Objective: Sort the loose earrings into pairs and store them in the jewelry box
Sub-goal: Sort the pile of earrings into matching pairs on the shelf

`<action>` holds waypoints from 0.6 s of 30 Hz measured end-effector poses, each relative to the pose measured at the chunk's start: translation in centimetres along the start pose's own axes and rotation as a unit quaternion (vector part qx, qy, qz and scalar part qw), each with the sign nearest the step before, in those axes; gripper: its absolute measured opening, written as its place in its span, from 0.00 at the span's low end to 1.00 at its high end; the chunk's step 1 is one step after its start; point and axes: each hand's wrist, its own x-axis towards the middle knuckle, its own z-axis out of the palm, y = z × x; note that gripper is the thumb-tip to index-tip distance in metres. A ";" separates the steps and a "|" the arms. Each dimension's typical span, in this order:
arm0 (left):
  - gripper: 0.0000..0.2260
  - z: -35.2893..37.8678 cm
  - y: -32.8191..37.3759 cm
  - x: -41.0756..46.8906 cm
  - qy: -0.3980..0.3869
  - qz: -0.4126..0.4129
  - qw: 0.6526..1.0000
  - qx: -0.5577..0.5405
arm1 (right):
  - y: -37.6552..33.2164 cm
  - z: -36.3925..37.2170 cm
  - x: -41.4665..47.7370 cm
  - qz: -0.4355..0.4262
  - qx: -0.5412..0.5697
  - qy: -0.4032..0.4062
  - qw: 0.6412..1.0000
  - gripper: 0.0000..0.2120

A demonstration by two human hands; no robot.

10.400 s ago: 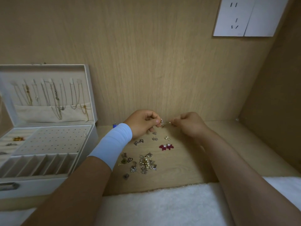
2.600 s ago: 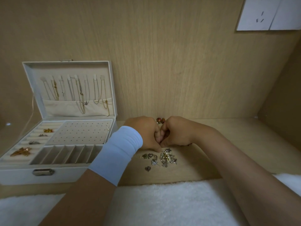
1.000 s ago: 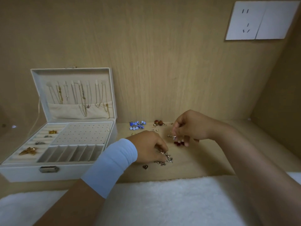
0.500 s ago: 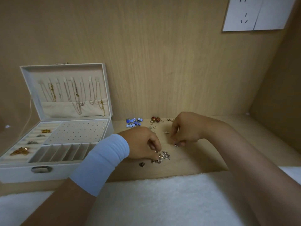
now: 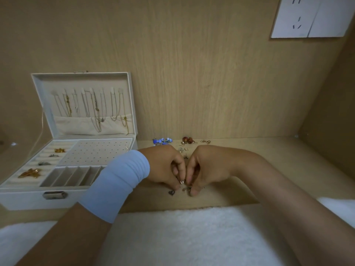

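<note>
The open jewelry box [image 5: 57, 200] stands left, necklaces [image 5: 96, 110] hanging in its lid [image 5: 84, 77], gold and silver pieces [image 5: 30, 173] in its ring rolls [image 5: 48, 160]. Beside it, left hand [image 5: 165, 167] and right hand [image 5: 209, 167], fingers curled, pinch silver earrings [image 5: 184, 187] on the desk [image 5: 249, 160].

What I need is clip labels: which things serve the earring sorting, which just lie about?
Job: open white jewelry box; blue bead earrings; amber bead earrings; small silver earrings, pinched by left hand and right hand.
Lying about: fluffy white towel; white wall socket; gold chain necklaces in lid.
</note>
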 end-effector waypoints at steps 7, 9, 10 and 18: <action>0.10 0.1 0.3 -0.1 0.026 0.001 0.999 -0.038 | 0.2 0.0 0.1 -0.013 0.034 0.019 0.999 0.05; 0.08 -0.1 0.2 -0.2 0.066 0.012 0.994 -0.083 | 0.6 -0.6 0.0 -0.022 0.058 0.045 0.997 0.02; 0.06 -0.2 0.1 -0.2 0.093 0.023 0.990 -0.106 | 0.8 -0.9 -0.1 -0.025 0.081 0.059 0.995 0.00; 0.03 0.5 0.8 0.7 0.314 0.048 0.919 -0.234 | 2.6 -3.5 -1.3 -0.020 0.282 0.127 0.951 0.04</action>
